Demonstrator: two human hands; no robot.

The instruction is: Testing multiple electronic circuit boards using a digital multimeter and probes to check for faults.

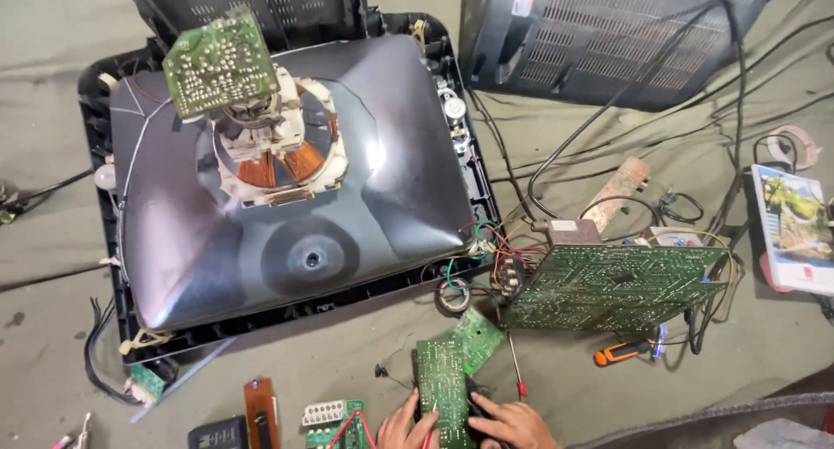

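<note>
A narrow green circuit board (441, 386) sits at the near edge of the cloth-covered floor (347, 362), gripped along both long sides by the left hand (407, 427) and right hand (512, 423), fingers curled on it. Beyond it lie a red-handled screwdriver (516, 369), a large tilted circuit board (612, 286), and the face-down picture tube (287, 171).

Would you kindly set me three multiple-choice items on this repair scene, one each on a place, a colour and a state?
1. Where does the orange-handled screwdriver lie?
A. Below the large circuit board
B. On the picture tube
C. By the booklet

2. What colour are the coils on the picture tube?
A. Blue
B. Copper
C. White

3. How is the narrow green board held?
A. Untouched
B. By one hand
C. By both hands

Answers: 1 A, it rests on the cloth under the board's lower edge. 2 B, the windings show copper. 3 C, the left hand and the right hand both grip it.
</note>
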